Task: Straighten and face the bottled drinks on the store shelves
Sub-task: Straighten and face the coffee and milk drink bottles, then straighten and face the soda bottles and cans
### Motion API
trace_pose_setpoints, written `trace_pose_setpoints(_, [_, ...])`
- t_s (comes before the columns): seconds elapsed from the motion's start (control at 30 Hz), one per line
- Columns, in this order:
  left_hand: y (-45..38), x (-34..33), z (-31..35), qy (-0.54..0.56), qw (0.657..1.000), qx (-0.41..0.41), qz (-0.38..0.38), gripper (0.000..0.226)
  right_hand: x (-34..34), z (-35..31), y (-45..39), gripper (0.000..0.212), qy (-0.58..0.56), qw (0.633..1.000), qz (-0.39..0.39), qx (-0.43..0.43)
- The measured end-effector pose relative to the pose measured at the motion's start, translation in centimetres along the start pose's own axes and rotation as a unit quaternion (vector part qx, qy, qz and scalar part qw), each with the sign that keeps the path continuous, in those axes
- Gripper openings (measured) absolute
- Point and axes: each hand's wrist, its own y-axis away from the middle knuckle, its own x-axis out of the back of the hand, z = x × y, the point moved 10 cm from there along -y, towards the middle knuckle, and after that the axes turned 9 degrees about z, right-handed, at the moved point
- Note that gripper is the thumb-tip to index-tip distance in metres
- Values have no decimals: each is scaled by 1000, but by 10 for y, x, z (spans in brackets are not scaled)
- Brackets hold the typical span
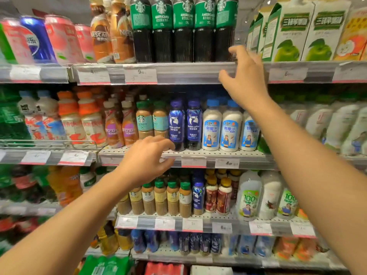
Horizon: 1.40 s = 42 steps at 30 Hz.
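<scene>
Right hand (245, 80) spread — Americano bottles (183, 29) just left, left hand (148, 158) loosely spread

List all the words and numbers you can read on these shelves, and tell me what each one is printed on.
"AMERICANO": green labels of the dark Starbucks bottles, top shelf.
"NESCAFE": brown bottle, top shelf, and purple-banded bottles, middle shelf.
"luckin coffee": blue bottles, middle shelf.
"鲜椰汁": white bottles, middle shelf.
"100": pale bottles, lower shelf.
"9": price tag.
Other price tags and small print: too blurred to read.
</scene>
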Motion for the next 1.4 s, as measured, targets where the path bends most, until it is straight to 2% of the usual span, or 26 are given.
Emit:
trace_pose_setpoints(0.07, [14, -8, -8, 13, 1000, 11, -13, 36, 9, -9, 32, 46, -21, 999, 20, 25])
trace_pose_setpoints(0.17, [33, -14, -25, 40, 998, 38, -21, 35, 4, -8, 90, 36, -63, 998, -17, -13])
trace_pose_setpoints(0.27, [55, -23, -43, 61, 995, 66, -34, 35, -9, 0, 153, 26, -76, 989, -101, -73])
trace_pose_setpoints(0.4, [96, -39, -65, 93, 989, 100, -52, 35, -40, 1, 241, 23, -111, 947, -258, -156])
trace_pose_setpoints(0.57, [144, -57, -87, 125, 982, 119, -82, 36, -68, -18, 317, 29, -79, 913, -367, -160])
trace_pose_setpoints(0.7, [173, -65, -107, 153, 975, 130, -99, 36, -92, -35, 356, 41, -49, 896, -415, -153])
trace_pose_setpoints(1.1, [226, -81, -175, 196, 961, 148, -130, 36, -136, -94, 412, 43, 36, 848, -499, -175])
trace_pose_setpoints(1.23, [242, -87, -192, 186, 961, 146, -143, 36, -146, -111, 424, 45, 64, 840, -516, -156])
trace_pose_setpoints(1.4, [260, -77, -193, 186, 960, 148, -151, 36, -146, -132, 431, 46, 44, 838, -525, -141])
